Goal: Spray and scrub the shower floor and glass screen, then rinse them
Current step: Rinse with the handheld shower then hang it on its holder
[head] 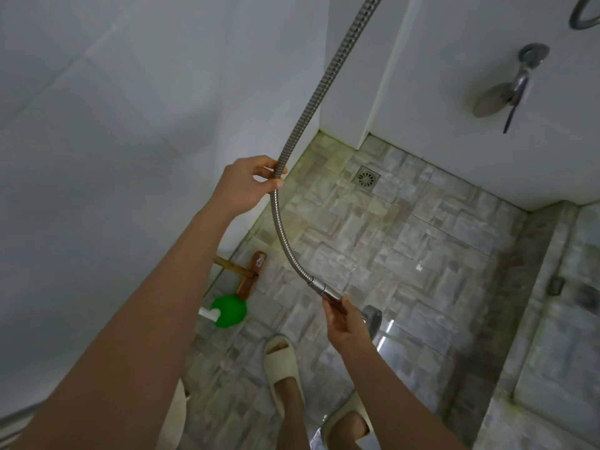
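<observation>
My left hand (246, 186) pinches the metal shower hose (319, 92) where it bends, out in front of the white wall. The hose curves down to the shower head (371, 315), whose handle my right hand (349, 326) grips, head pointing down at the stone-tiled shower floor (406, 241). Thin streaks of water show below the head. A round metal drain (366, 179) sits in the far corner of the floor. The glass screen (568, 319) stands at the right edge, over a raised kerb.
A wooden-handled scrub brush (251, 274) and a green spray bottle (229, 310) lie on the floor by the left wall. A chrome tap (527, 64) with a brown disc juts from the far wall. My feet in pale slippers (281, 362) stand on the tiles.
</observation>
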A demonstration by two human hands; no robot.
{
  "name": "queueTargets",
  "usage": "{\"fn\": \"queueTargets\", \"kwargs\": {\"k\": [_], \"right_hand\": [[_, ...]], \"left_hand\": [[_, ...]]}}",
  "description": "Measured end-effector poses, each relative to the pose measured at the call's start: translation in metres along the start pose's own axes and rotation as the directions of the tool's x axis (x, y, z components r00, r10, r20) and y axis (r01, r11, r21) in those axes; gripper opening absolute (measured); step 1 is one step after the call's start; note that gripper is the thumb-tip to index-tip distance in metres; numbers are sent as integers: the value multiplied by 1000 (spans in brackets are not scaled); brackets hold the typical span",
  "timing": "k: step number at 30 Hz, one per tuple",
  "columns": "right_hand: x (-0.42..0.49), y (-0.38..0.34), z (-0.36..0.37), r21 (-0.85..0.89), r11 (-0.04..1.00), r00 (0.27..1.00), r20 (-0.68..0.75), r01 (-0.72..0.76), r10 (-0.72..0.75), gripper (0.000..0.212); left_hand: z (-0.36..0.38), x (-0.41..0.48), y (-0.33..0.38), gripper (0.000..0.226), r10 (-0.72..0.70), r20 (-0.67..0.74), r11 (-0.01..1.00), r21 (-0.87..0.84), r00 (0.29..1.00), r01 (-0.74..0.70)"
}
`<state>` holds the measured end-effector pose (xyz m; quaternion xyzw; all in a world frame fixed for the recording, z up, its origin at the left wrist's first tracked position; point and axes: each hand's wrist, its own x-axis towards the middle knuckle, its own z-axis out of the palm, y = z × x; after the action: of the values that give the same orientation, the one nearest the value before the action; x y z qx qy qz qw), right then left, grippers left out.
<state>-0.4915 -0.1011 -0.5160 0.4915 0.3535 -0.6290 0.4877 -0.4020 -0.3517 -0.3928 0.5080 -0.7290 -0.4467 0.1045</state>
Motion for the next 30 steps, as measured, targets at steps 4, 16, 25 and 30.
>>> {"fn": "queueTargets", "kwargs": {"k": [4,16,25,30], "right_hand": [[11,18,18,-15,999,999,5,35,-35,17],[15,49,63,-50,998,999,24,28,-27,14],[32,64,86,-176,983,997,69,54,-43,9],[37,60,101,-247,966,991,123,82,-53,11]], "left_hand": [[-19,12,-5,18,14,-33,1000,-6,999,-14],[-47,43,-12,19,4,-75,1000,-26,997,-6],[-53,59,-20,20,42,-68,998,-37,997,-44],[-56,67,-21,20,42,-80,999,-31,996,-44]]}}
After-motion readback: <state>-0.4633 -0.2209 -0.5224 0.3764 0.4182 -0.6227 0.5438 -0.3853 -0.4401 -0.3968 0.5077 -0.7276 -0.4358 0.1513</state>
